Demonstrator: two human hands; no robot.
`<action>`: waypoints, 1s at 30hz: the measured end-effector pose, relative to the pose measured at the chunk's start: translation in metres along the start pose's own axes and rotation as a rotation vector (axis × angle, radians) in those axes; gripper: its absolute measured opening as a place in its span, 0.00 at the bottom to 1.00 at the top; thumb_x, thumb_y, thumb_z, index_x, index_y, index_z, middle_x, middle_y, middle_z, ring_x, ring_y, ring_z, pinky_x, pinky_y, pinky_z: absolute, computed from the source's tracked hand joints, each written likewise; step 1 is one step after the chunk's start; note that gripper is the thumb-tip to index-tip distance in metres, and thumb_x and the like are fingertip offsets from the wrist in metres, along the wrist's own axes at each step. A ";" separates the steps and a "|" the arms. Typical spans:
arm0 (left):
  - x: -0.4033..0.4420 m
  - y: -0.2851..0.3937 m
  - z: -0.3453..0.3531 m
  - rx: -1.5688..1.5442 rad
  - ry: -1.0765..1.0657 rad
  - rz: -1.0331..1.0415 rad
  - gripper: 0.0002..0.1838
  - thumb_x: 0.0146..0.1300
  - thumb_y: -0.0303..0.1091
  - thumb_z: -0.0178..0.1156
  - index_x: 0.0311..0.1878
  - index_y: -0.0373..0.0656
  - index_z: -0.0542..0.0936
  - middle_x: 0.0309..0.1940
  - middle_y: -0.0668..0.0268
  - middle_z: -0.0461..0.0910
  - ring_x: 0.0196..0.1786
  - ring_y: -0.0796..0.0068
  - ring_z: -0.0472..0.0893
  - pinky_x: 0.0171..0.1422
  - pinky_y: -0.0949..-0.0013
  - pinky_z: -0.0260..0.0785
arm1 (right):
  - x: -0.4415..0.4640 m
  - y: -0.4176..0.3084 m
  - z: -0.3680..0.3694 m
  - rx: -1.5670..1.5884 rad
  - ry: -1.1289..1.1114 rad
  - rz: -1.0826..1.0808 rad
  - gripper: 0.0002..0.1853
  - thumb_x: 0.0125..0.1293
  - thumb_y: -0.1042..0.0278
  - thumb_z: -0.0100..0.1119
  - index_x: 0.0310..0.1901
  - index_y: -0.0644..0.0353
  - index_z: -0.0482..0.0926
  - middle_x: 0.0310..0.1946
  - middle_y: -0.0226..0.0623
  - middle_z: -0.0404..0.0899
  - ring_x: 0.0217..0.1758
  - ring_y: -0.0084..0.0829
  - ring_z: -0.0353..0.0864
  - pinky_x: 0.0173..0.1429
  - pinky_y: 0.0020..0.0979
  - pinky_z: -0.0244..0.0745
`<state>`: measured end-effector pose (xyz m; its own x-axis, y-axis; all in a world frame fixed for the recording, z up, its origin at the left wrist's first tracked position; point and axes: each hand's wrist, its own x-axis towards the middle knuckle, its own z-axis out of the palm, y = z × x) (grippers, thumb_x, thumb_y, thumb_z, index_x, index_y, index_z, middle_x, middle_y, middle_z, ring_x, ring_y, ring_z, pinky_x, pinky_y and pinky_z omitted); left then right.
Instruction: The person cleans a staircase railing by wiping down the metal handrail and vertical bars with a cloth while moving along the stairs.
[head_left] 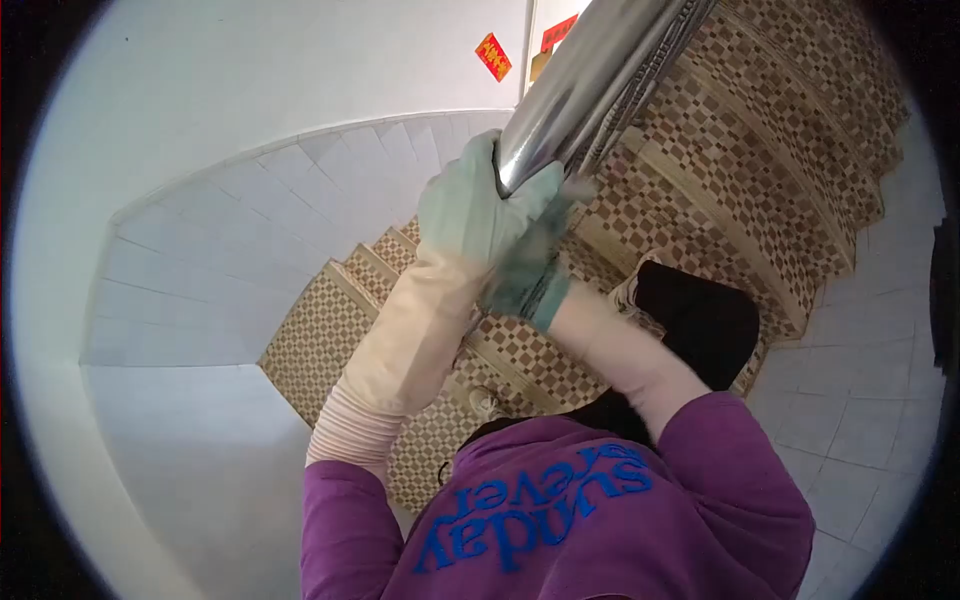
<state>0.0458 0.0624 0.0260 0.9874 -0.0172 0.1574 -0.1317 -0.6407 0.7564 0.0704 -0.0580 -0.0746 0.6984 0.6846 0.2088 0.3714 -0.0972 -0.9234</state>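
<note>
A shiny metal handrail (570, 85) comes down from the top of the view. My left hand (465, 205), in a pale green rubber glove with a long cream cuff, is wrapped around its lower end, thumb on the near side. My right hand (525, 275), in a darker green glove, is just below and to the right of my left hand. It is smeared by motion and partly covered, so its fingers and anything in them cannot be made out.
Checkered stair steps (740, 150) curve up to the right, with more steps below. My shoe (485, 403) stands on a lower step. A tiled wall (230, 250) curves at left; red paper (493, 58) hangs above.
</note>
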 end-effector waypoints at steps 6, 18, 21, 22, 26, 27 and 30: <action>-0.001 -0.011 0.008 -0.122 0.105 0.063 0.43 0.57 0.66 0.66 0.60 0.35 0.77 0.37 0.46 0.85 0.45 0.49 0.86 0.51 0.56 0.77 | -0.035 0.068 0.119 -0.317 -0.033 0.003 0.13 0.73 0.61 0.54 0.51 0.57 0.80 0.43 0.32 0.83 0.51 0.28 0.80 0.57 0.31 0.77; 0.002 -0.014 0.003 -0.165 0.098 0.139 0.38 0.57 0.63 0.66 0.54 0.34 0.80 0.40 0.46 0.86 0.47 0.47 0.85 0.53 0.55 0.76 | 0.027 -0.095 -0.133 -1.692 0.339 -0.484 0.16 0.71 0.57 0.56 0.52 0.58 0.80 0.42 0.30 0.83 0.49 0.30 0.81 0.53 0.34 0.79; 0.005 -0.012 0.003 -0.104 0.064 0.090 0.39 0.58 0.64 0.66 0.53 0.33 0.79 0.38 0.45 0.85 0.45 0.46 0.86 0.52 0.54 0.76 | 0.034 -0.066 -0.124 -1.457 0.511 -0.411 0.17 0.71 0.55 0.57 0.52 0.58 0.79 0.42 0.30 0.83 0.49 0.31 0.81 0.52 0.35 0.79; 0.005 -0.012 0.004 -0.101 0.067 0.082 0.39 0.58 0.64 0.66 0.53 0.33 0.79 0.38 0.45 0.85 0.45 0.46 0.86 0.52 0.54 0.76 | 0.036 -0.055 -0.118 -1.297 0.543 -0.379 0.17 0.71 0.55 0.57 0.52 0.59 0.79 0.42 0.30 0.83 0.49 0.31 0.82 0.52 0.35 0.79; 0.003 -0.009 0.003 -0.045 0.083 0.099 0.39 0.58 0.65 0.65 0.52 0.33 0.78 0.38 0.44 0.85 0.44 0.45 0.86 0.51 0.53 0.76 | 0.037 -0.007 -0.049 0.820 0.560 -0.155 0.19 0.71 0.53 0.58 0.53 0.59 0.79 0.41 0.29 0.83 0.48 0.32 0.82 0.50 0.36 0.80; 0.003 -0.008 0.003 -0.040 0.091 0.097 0.39 0.58 0.65 0.65 0.52 0.33 0.78 0.38 0.44 0.85 0.44 0.45 0.86 0.50 0.53 0.76 | 0.030 -0.009 -0.025 1.199 0.586 -0.084 0.19 0.70 0.52 0.58 0.53 0.59 0.79 0.41 0.29 0.83 0.48 0.32 0.82 0.50 0.36 0.80; 0.003 -0.009 0.005 -0.020 0.103 0.086 0.39 0.58 0.66 0.65 0.52 0.33 0.78 0.38 0.44 0.85 0.45 0.45 0.85 0.51 0.53 0.76 | 0.017 0.015 0.047 0.949 0.407 -0.121 0.21 0.75 0.54 0.53 0.61 0.58 0.72 0.52 0.36 0.79 0.54 0.31 0.80 0.55 0.35 0.78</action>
<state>0.0504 0.0648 0.0165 0.9582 0.0083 0.2859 -0.2182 -0.6249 0.7496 0.0590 -0.0138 -0.1002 0.9077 0.3395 0.2468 -0.0587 0.6850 -0.7262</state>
